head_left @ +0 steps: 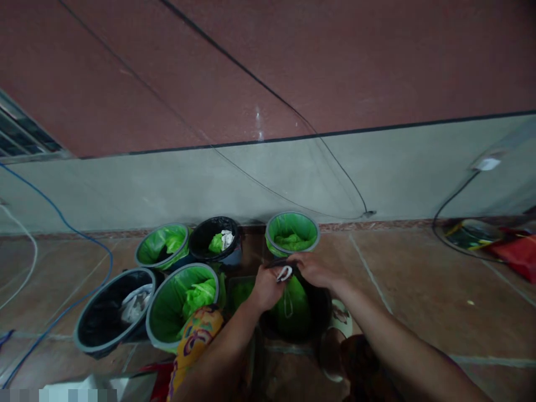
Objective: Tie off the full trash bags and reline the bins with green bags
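Observation:
In front of me stands a dark bin (324, 315) with a black bin liner (274, 262) at its far rim and something bright green (296, 304) inside. My left hand (266, 286) is closed on the liner at the far left of the rim. A small white loop (285, 273) shows at its fingers, with a thin pale strand hanging below; what the loop belongs to is unclear. Beside it, my right hand (309, 268) bends its fingers over the same far edge, closed on the liner. The fingertips are partly hidden and the area is dim.
Several lined bins stand around: a green-lined bin (268, 230) by the wall, another (151, 318) at left, a black-lined one (84, 335) with white waste. A blue cable (109, 262) crosses the tiled floor at left. At right lie a red bag (517, 254) and a black cable (438, 215).

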